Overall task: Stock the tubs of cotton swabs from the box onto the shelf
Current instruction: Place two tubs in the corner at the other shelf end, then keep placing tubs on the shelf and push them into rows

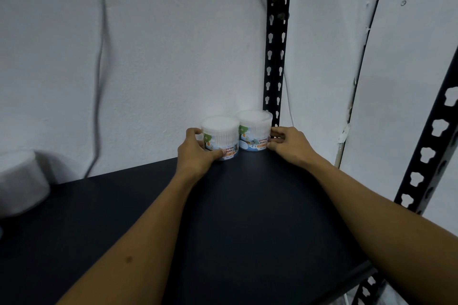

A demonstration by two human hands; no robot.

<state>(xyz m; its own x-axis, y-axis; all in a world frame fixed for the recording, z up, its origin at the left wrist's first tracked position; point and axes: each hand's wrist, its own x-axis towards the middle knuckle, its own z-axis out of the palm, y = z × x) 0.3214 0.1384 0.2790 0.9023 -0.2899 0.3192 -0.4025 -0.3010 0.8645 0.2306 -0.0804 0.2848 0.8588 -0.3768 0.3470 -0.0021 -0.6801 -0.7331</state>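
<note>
Two clear round tubs of cotton swabs stand side by side at the back right corner of the dark shelf board (223, 218), against the white wall. My left hand (195, 153) grips the left tub (221, 135), thumb across its label and fingers round its left side. My right hand (288, 142) holds the right tub (254, 129) from its right side, fingers curled against it. Both tubs are upright and touch each other. The box is out of view.
A black slotted upright (275, 57) rises just behind the right tub. A second slotted upright (426, 156) slants along the shelf's right front. A blurred white round object (22, 183) sits on the shelf at far left. A cable (100, 69) hangs down the wall.
</note>
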